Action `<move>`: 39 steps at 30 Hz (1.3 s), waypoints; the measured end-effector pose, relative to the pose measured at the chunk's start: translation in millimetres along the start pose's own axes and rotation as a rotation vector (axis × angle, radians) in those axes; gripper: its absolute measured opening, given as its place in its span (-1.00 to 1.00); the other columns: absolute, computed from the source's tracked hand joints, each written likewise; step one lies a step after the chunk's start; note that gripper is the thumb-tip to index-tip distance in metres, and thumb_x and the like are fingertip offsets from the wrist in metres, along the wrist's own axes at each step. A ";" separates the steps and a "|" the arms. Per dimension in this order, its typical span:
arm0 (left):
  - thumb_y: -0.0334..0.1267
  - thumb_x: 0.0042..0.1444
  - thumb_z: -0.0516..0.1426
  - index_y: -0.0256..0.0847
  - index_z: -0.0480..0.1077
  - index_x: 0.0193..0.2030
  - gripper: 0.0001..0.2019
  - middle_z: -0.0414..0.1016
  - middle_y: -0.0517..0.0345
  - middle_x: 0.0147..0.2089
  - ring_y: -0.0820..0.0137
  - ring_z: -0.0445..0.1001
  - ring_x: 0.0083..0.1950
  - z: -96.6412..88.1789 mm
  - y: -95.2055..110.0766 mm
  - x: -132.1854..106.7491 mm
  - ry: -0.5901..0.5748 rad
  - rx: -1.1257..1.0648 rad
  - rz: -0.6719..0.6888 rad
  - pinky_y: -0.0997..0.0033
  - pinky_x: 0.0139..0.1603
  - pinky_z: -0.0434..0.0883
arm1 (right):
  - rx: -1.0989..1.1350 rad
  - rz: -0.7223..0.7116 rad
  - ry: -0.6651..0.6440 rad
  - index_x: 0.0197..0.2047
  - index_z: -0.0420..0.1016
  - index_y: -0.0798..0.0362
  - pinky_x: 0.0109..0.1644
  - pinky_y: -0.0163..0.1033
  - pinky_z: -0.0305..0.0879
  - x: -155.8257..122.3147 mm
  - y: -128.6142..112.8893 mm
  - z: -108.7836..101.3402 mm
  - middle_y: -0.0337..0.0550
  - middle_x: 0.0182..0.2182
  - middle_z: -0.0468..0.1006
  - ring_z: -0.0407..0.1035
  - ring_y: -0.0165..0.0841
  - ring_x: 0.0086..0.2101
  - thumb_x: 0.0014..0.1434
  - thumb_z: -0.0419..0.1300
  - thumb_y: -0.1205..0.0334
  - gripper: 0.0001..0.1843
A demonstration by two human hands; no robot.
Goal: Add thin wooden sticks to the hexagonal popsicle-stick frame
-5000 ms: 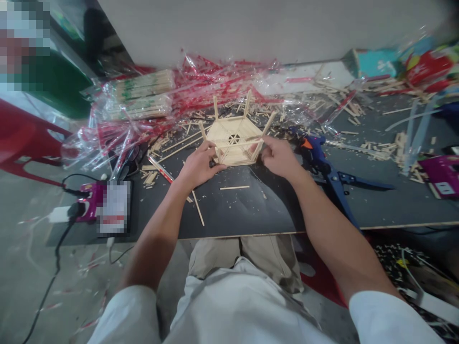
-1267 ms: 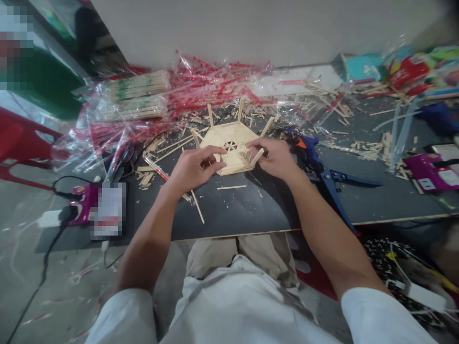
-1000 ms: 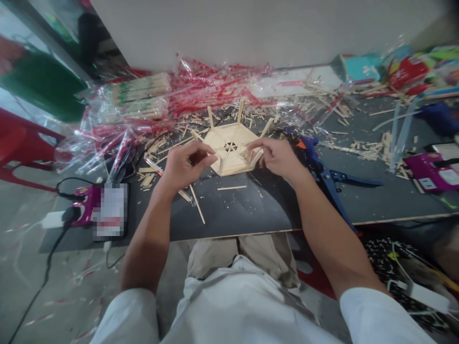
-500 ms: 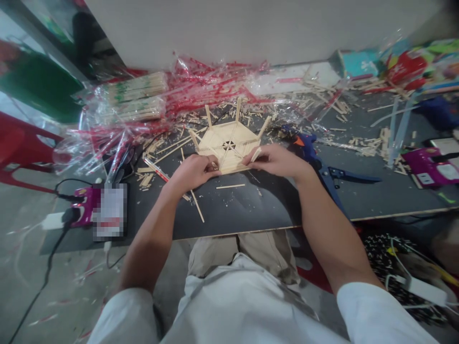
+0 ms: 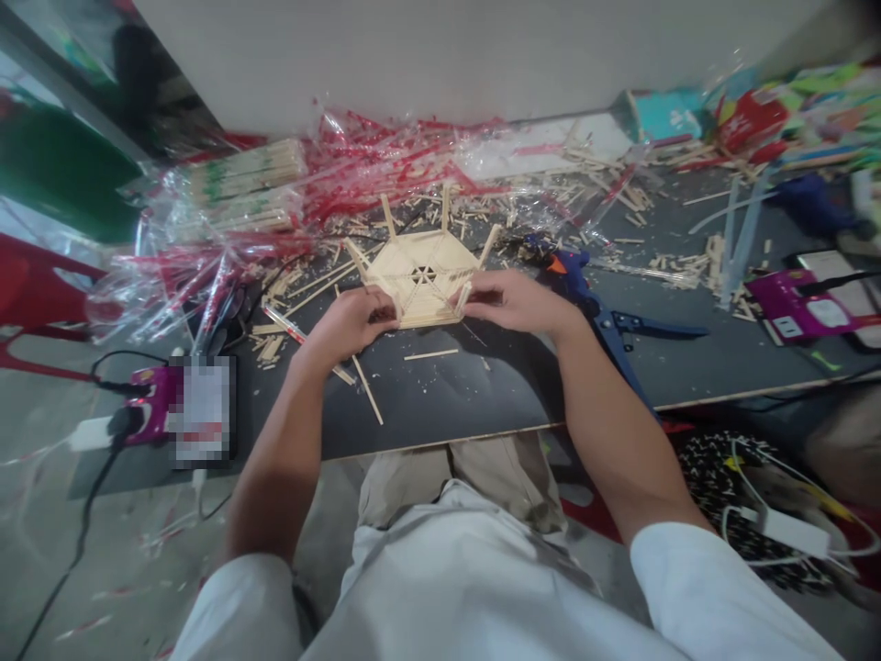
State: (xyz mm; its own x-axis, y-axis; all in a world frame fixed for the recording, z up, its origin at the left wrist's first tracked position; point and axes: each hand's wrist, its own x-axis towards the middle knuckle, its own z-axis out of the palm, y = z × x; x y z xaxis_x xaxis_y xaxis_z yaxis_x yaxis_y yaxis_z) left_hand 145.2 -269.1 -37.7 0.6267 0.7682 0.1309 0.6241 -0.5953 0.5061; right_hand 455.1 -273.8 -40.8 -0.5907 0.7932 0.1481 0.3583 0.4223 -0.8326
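Dark board [image 5: 482, 395] runs across the lap, with a loose stick [image 5: 430, 354] lying on it just short of the hands. Left hand [image 5: 348, 321] pinches the near-left edge of the hexagonal stick frame [image 5: 419, 271]; right hand [image 5: 513, 301] grips its near-right corner post. The frame sits flat on the board mid-table, posts pointing up. Blue glue gun [image 5: 585, 294] lies just right of the right hand. Behind it all: stick offcuts and red-printed plastic wrap [image 5: 385, 165] against the wall.

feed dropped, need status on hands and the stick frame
Left hand and right hand pinch near corners of the hexagonal pale wooden stick frame. Frame on dark board, posts up. Blue glue gun close by right wrist.
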 end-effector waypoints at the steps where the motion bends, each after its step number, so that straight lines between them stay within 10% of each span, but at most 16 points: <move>1: -0.24 0.22 0.30 -0.20 0.57 -0.18 -0.90 0.63 0.03 -0.16 0.26 0.59 -0.11 -0.5 -0.4 -0.1 -0.011 0.003 0.000 0.27 -0.02 0.46 | -0.004 -0.012 0.006 -0.18 0.65 0.02 -0.14 -0.22 0.41 -0.5 1.4 -0.8 -0.14 -0.24 0.69 0.52 -0.32 -0.25 0.24 0.26 0.13 -0.81; 17: -0.36 0.33 0.14 -0.24 0.55 -0.14 -0.87 0.60 -0.03 -0.01 0.19 0.54 0.11 4.8 12.4 1.4 -0.058 0.121 0.003 0.18 0.19 0.45 | -0.219 -0.074 0.015 -0.20 0.65 0.05 0.00 -0.11 0.38 6.6 7.1 8.3 -0.05 -0.20 0.66 0.53 -0.23 -0.16 0.27 0.25 0.25 -0.87; 26: -0.16 0.36 0.17 -0.23 0.54 -0.06 -0.80 0.60 0.03 -0.08 0.19 0.54 0.01 -20.8 35.4 -15.1 -0.118 0.256 -0.147 0.27 0.04 0.42 | -0.145 0.150 0.036 -0.34 0.55 0.07 -0.27 -0.24 0.27 -1.3 1.4 -3.6 -0.13 -0.38 0.60 0.43 -0.32 -0.38 0.11 0.40 0.04 -0.74; 33: -0.27 0.41 0.01 -0.16 0.54 0.00 -0.73 0.61 0.06 -0.02 0.20 0.54 0.04 -44.3 52.7 -53.3 -0.020 0.248 -0.281 0.25 0.07 0.41 | -0.268 0.264 -0.341 -0.26 0.65 0.10 -0.28 -0.28 0.27 -6.5 -22.0 -15.3 -0.15 -0.40 0.68 0.48 -0.37 -0.41 0.18 0.26 0.19 -0.82; 39: -0.29 0.45 -0.01 -0.20 0.55 0.01 -0.71 0.61 0.02 -0.08 0.18 0.55 -0.03 -25.6 74.6 -112.6 0.081 0.400 -0.249 0.21 0.03 0.40 | -0.162 0.331 -0.479 -0.22 0.64 0.05 -0.32 -0.30 0.33 -5.2 -37.2 -11.2 -0.21 -0.38 0.71 0.51 -0.41 -0.47 0.22 0.20 0.22 -0.81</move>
State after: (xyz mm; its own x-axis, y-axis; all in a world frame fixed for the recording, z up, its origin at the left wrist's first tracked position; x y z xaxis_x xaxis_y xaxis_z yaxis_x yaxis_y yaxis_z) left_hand 109.3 -393.9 7.1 0.4067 0.9054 0.1218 0.8914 -0.4225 0.1644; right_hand 452.9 -288.8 -4.7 -0.6754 0.6239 -0.3931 0.6619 0.2780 -0.6961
